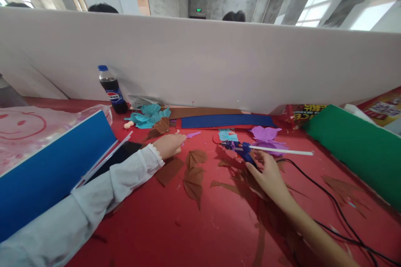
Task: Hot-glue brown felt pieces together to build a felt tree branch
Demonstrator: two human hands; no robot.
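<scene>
My left hand (169,146), in a pale long sleeve, is closed in a pinch just above the red table. From its fingertips sticks a small purple paper piece (193,134). My right hand (266,169) is wrapped round the handle of a blue hot glue gun (241,150), whose nozzle points left. A long white glue stick (285,150) juts out of the gun's back to the right. Between my hands lie brown paper leaves (193,179). Beyond the gun are a light blue paper piece (228,135) and purple paper petals (266,133).
A cola bottle (113,91) stands at the back left beside turquoise paper petals (150,116). Blue (56,175) and green (357,150) boards flank the work area. A black cord (326,192) runs right. A white partition (200,58) closes off the back.
</scene>
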